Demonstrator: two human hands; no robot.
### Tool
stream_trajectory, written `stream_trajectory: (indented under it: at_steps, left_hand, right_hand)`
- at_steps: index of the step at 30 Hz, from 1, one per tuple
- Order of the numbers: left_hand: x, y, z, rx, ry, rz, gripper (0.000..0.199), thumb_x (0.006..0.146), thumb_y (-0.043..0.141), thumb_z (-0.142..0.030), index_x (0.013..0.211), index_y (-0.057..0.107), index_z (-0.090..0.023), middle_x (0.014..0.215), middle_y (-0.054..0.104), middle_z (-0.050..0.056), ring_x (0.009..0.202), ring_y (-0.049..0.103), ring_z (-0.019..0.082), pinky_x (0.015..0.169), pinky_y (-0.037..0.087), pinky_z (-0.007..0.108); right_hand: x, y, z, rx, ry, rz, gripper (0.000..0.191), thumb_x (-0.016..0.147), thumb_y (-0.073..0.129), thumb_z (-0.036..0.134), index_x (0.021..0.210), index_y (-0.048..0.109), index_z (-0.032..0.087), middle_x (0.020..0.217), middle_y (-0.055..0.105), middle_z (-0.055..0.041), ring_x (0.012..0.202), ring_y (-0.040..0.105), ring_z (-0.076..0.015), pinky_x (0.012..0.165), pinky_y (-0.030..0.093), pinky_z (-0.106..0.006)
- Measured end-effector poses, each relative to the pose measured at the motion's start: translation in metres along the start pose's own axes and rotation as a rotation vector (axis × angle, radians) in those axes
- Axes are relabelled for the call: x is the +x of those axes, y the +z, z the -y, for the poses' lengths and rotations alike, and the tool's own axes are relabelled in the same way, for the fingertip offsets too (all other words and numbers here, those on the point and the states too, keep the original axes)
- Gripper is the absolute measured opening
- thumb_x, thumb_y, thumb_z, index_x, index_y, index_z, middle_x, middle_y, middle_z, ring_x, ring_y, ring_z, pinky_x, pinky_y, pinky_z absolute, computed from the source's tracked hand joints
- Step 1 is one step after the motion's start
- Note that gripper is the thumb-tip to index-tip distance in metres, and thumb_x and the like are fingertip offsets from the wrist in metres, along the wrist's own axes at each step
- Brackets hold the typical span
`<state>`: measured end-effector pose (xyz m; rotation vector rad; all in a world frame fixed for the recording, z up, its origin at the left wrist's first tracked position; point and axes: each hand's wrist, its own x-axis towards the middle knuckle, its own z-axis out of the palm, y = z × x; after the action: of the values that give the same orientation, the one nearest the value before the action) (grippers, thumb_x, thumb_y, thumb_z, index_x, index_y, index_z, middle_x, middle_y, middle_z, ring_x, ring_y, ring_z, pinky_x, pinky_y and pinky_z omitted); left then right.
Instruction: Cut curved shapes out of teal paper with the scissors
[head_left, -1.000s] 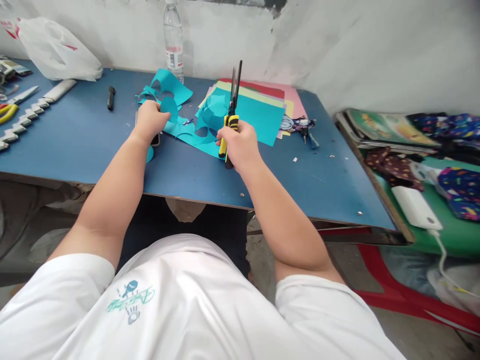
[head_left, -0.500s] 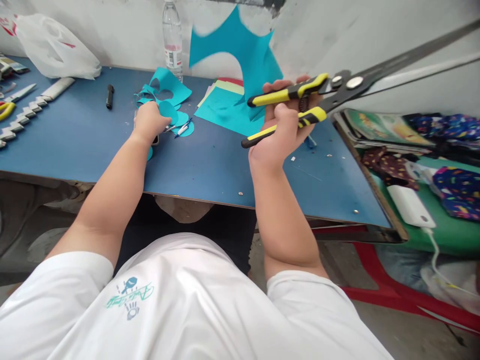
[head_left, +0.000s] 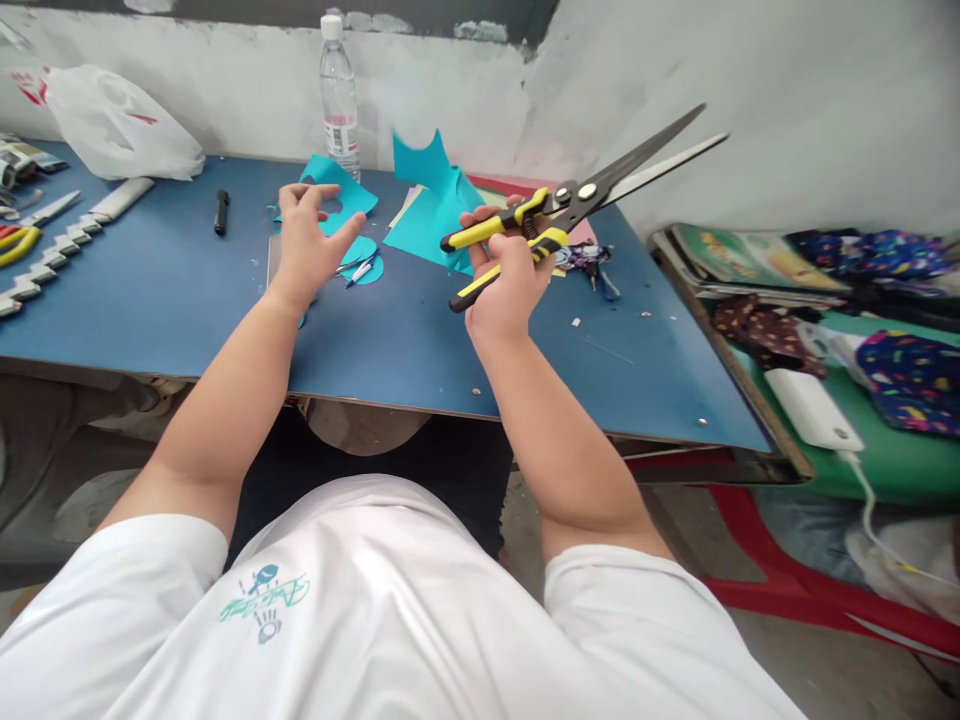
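My right hand (head_left: 501, 300) is wrapped round the handles of large shears (head_left: 559, 235) with yellow and black grips, their blades slightly apart and pointing up to the right. Just behind its fingers stands a cut-out blue paper scrap (head_left: 429, 165) with a curved, pointed edge; whether the fingers still touch it I cannot tell. My left hand (head_left: 306, 250) is open, fingers spread, above the table and holding nothing. Near it are a blue paper with holes cut in it (head_left: 358, 200), round blue paper pieces (head_left: 369, 268) and a pen (head_left: 361, 270). A dark-edged object under the hand is mostly hidden.
On the blue table (head_left: 390, 340) stand a water bottle (head_left: 339, 100) and a white plastic bag (head_left: 124, 130). A black marker (head_left: 221, 212), yellow-handled scissors (head_left: 22, 240) and a folded zigzag strip (head_left: 45, 262) lie left. A white power bank (head_left: 814, 410) rests on the green seat at right.
My left hand has let go of a round blue paper piece and spread its fingers. My right hand, with the shears, has moved lower and left, and the blue scrap has come down toward the paper stack.
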<state>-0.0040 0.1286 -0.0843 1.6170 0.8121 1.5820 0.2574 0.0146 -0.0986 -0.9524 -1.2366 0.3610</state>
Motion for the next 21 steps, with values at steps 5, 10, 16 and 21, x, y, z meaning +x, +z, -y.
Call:
stream_trajectory:
  at_steps: [5,10,16,21]
  left_hand:
    - [-0.037,0.032,-0.029,-0.170,-0.169,0.515,0.100,0.072,0.107,-0.070,0.158,0.067,-0.039,0.147,0.072,0.012,0.117,0.080,0.034,0.089,0.065,0.041]
    - [-0.055,0.057,-0.028,-0.358,-0.164,0.788,0.119,0.064,0.109,-0.079,0.168,0.058,-0.049,0.182,0.050,0.007,0.142,0.074,0.045,0.096,0.073,0.049]
    - [-0.060,0.069,-0.028,-0.235,-0.166,0.477,0.072,0.073,0.105,-0.077,0.118,0.085,-0.025,0.104,0.081,0.005,0.099,0.081,0.026,0.085,0.068,0.036]
    - [-0.028,0.058,-0.042,-0.073,-0.196,0.350,0.063,0.091,0.086,-0.082,0.116,0.081,-0.025,0.119,0.084,0.005,0.105,0.076,0.022,0.087,0.065,0.036]
  right_hand:
    - [-0.007,0.007,0.026,0.077,0.015,0.031,0.037,0.104,0.064,0.058,0.126,0.074,0.030,0.113,0.071,-0.0092,0.132,0.080,-0.0367,0.106,0.068,-0.057]
    - [-0.020,0.016,0.052,0.182,0.195,0.254,0.033,0.095,0.073,0.059,0.115,0.075,0.033,0.112,0.079,-0.0104,0.129,0.079,-0.0361,0.099,0.071,-0.051]
    - [-0.026,0.024,0.032,0.410,0.131,0.369,0.051,0.079,0.083,0.070,0.113,0.072,0.033,0.113,0.082,-0.0074,0.114,0.081,-0.0335,0.101,0.069,-0.050]
    - [-0.023,0.022,0.016,0.437,0.151,0.246,0.044,0.082,0.089,0.063,0.114,0.075,0.035,0.107,0.082,-0.0036,0.109,0.083,-0.0319,0.102,0.069,-0.050]
